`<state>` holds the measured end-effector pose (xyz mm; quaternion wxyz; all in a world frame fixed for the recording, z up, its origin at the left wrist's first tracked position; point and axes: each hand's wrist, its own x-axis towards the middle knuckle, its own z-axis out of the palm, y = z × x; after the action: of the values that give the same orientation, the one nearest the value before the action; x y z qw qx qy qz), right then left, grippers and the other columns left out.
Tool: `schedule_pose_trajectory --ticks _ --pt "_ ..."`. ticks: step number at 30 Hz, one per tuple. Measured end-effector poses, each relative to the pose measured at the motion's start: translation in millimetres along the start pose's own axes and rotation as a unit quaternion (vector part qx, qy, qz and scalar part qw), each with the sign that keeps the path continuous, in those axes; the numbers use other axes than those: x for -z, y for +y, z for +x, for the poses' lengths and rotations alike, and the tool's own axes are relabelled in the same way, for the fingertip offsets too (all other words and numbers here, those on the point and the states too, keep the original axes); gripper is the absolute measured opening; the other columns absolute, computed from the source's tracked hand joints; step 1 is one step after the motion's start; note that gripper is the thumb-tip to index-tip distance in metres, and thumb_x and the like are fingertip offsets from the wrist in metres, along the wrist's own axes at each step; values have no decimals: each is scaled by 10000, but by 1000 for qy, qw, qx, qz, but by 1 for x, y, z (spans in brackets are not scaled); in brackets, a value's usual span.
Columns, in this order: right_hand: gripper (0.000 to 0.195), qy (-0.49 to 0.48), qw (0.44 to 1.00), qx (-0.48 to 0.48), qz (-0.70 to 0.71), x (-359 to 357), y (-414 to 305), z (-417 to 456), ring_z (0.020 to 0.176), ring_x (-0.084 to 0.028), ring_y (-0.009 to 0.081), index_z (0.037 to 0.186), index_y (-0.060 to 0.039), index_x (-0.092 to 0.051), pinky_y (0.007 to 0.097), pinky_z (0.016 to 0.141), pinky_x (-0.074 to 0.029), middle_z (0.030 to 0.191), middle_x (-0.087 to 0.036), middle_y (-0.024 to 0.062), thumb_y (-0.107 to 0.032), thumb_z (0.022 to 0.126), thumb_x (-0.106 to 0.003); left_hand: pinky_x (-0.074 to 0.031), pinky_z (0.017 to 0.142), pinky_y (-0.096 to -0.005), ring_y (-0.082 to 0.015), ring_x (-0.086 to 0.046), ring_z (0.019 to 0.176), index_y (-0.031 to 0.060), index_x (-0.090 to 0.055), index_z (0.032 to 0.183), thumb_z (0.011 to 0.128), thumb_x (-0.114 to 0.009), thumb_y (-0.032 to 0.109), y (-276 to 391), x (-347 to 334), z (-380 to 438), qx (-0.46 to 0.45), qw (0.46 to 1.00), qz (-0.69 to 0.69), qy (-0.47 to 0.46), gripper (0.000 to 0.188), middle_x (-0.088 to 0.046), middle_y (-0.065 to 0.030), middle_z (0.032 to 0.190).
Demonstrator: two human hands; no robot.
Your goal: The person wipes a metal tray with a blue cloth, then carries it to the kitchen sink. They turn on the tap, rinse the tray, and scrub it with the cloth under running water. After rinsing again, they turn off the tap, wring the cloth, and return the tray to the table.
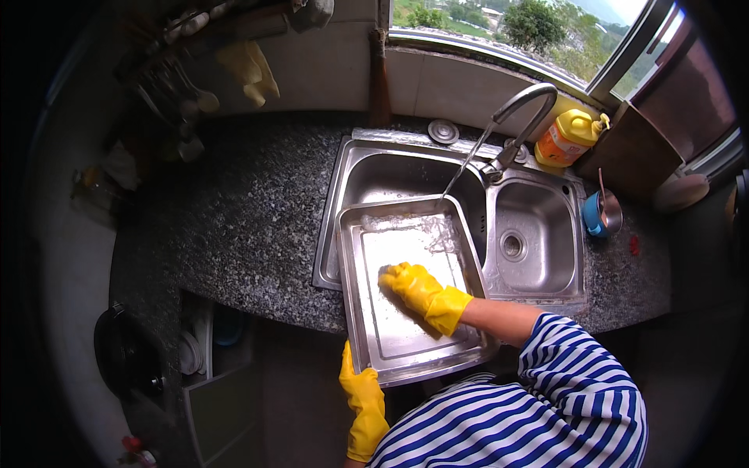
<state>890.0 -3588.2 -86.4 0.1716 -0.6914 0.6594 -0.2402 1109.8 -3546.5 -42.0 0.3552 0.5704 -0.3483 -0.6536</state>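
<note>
A rectangular stainless steel pan (421, 345) lies tilted across the front edge of the large sink basin (404, 169). My left hand (364, 398), in a yellow rubber glove, grips its near left corner. Inside the pan my right hand (416, 292), also gloved in yellow, presses on the floor with curled fingers. Something greyish shows at these fingertips; whether it is a scrubber or a reflection is unclear. Water runs from the curved faucet (535, 93) into the pan's far end, where clear water (439, 231) ripples.
Right of the pan is the smaller sink basin (535, 234). Behind it stands a yellow pump jug (567, 140). A blue cup (594, 213) rests on the right counter. Dark speckled countertop (251, 216) stretches left, above an open cabinet (219, 351). A metal drain cover (443, 131) lies behind the sink.
</note>
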Motion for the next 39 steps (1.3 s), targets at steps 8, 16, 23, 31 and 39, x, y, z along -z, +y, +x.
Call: schedule_pose_trajectory --ticks 8,16,23,31,39 --pt "192 9 997 65 -51 -14 -31 4 931 -599 335 999 -54 -626 427 841 -478 979 -620 173 -113 830 -556 -388 1019 -324 -250 -528 1195 -4 -469 1340 682 -359 -200 -10 7 1 -33 999 21 -25 695 -538 -136 1289" --pt "194 -61 987 -89 -119 12 38 52 962 -588 358 997 -36 -614 417 844 -480 1054 -618 193 -106 849 -509 -382 1026 -319 -251 -535 1188 1 -470 1346 633 -366 -172 -16 15 4 -69 995 58 -30 741 -545 -124 1286" --pt "203 4 994 -25 -111 -23 35 108 869 -634 345 927 -51 -683 434 767 -510 919 -660 182 -114 825 -520 -376 1026 -301 -229 -528 1188 -5 -460 1347 721 -377 -171 7 28 -1 -25 997 59 -43 653 -540 -130 1291" --pt "255 -63 986 -64 -141 1 12 113 942 -623 367 994 -19 -657 418 833 -507 930 -644 212 -130 767 -616 -412 991 -288 -222 -551 1160 6 -487 1329 743 -405 -163 20 32 3 3 999 34 -42 615 -567 -128 1254" --pt "241 33 991 -60 -119 -22 42 88 990 -568 373 1021 -53 -661 401 862 -466 1065 -609 202 -60 841 -500 -417 990 -304 -244 -559 1157 -13 -500 1310 735 -379 -162 21 25 2 -20 997 53 -60 606 -578 -141 1247"
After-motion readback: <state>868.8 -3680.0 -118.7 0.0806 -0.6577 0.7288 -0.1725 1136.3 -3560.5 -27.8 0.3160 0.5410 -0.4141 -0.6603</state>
